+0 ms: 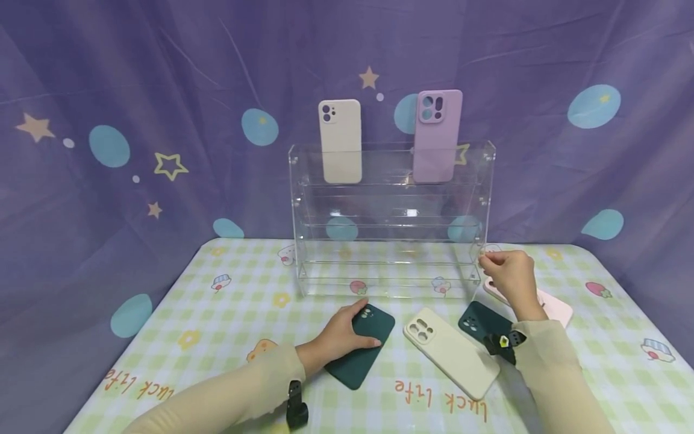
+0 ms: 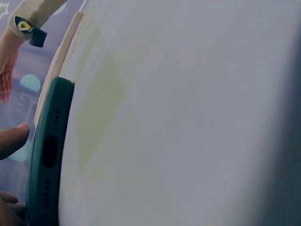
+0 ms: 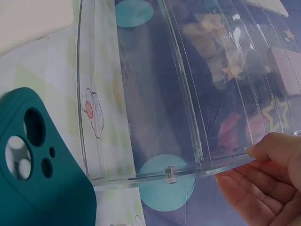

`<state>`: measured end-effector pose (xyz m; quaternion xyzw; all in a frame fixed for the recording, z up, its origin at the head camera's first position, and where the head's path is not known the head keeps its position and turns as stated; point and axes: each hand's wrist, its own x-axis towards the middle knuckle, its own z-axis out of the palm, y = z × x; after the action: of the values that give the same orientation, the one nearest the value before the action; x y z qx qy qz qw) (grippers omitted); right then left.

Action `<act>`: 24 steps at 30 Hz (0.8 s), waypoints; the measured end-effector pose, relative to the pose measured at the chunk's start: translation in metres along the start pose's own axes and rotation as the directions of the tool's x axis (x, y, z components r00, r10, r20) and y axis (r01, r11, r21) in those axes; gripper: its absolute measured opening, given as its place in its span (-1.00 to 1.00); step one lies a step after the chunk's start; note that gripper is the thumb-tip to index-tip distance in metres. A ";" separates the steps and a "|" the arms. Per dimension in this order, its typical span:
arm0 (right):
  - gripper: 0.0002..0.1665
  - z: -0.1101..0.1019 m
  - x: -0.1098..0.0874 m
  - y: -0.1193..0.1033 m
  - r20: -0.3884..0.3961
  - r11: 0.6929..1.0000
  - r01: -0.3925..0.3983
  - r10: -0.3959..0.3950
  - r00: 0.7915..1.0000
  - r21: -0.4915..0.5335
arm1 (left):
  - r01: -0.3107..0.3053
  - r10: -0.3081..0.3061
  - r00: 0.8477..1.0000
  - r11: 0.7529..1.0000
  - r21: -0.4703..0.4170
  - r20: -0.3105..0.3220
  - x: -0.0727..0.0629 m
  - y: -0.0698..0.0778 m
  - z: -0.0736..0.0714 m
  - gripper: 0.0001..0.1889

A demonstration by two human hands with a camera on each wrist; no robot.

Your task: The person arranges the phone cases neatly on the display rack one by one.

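Note:
My left hand point(image 1: 337, 331) lies over a dark green phone case point(image 1: 364, 355) on the table, its thumb stretched across the back and its index finger towards the camera-hole end. In the left wrist view the green case point(image 2: 49, 155) shows its port edge, with the thumb apart from it. My right hand point(image 1: 512, 274) pinches the right side panel of a clear acrylic tiered stand point(image 1: 387, 250), thumb inside and fingers outside, as the right wrist hand point(image 3: 268, 179) shows. On the stand's top tier lean a white phone case point(image 1: 341, 141) and a lilac phone case point(image 1: 438, 135).
A cream phone case point(image 1: 451, 355) lies between my hands. Another dark green case point(image 1: 479, 319) and a pink case point(image 1: 555, 307) lie under and beside my right wrist. A checked cloth point(image 1: 217, 319) covers the table; a purple curtain point(image 1: 162, 72) hangs behind.

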<state>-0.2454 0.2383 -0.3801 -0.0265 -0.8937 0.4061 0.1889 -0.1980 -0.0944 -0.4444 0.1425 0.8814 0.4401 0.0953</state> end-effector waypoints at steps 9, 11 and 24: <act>-0.72 0.000 0.000 0.000 0.011 1.000 -0.012 0.012 1.000 0.003 | -0.056 0.056 0.998 0.998 0.039 0.022 0.002 -0.002 -0.001 -0.02; -0.72 0.000 0.000 0.000 0.013 1.000 -0.014 0.014 1.000 0.004 | -0.084 0.082 0.996 0.995 0.054 0.028 0.002 -0.001 -0.001 -0.01; -0.73 0.001 0.000 0.001 0.008 1.000 -0.001 0.001 1.000 0.005 | -0.105 0.102 0.994 0.987 0.123 0.027 0.007 0.000 0.000 0.01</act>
<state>-0.2460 0.2387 -0.3814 -0.0251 -0.8934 0.4085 0.1852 -0.2043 -0.0927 -0.4448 0.1984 0.8976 0.3870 0.0725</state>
